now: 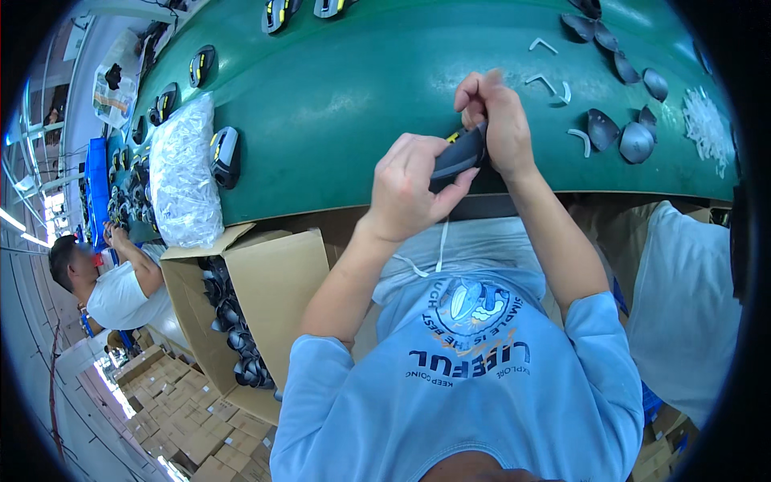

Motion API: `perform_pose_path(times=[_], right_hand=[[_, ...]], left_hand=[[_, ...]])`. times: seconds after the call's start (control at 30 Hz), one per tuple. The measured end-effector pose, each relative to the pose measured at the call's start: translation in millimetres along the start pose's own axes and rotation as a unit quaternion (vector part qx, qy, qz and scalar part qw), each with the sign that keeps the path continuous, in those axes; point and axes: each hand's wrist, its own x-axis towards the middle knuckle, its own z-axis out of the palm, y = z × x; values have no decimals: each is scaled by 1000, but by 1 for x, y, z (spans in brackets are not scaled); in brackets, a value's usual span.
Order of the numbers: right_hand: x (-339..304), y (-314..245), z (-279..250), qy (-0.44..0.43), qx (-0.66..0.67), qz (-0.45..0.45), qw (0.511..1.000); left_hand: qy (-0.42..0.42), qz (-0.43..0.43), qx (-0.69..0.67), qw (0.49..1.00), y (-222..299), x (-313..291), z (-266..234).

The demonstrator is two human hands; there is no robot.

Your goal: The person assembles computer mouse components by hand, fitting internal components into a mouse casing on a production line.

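A dark grey and black plastic casing (459, 154) with a yellow stripe, shaped like a computer mouse, is held above the near edge of the green table. My left hand (408, 181) grips it, thumb on the near side and fingers curled over the far side. Against the casing's right end rests my right hand (499, 120), its fingers bent together above the yellow stripe. Some of its fingertips are blurred, and whatever they may pinch is hidden. Right of my hands lie thin white curved strips (580, 142) and black curved shells (636, 142).
Similar casings (226, 157) lie at the left and far side of the green table (337, 104). A clear plastic bag (183, 173) lies at its left edge. Below stands an open carton (277, 277) of dark shells. Small white pieces (707, 128) are heaped far right. Another person (124, 289) works at left.
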Motion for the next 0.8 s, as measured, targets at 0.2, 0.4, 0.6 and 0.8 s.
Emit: perform_pose_path(times=[0.2,0.4,0.6,0.8], right_hand=[[-5,-2,4,11,-112,-155,982],[-13,-35,-4,-150,72,-17,986],[-37,-27,-21,-183,12,29,983],[-36,-30,-8,-157,48,50,985]], left_hand=[[-35,11,42,998,1,6,-18],[-4,-375,-340,862,5,4,-38],[-19,-365,-436,823,-6,-2,-34],[57,-430,-602,670,7,-7,-13]])
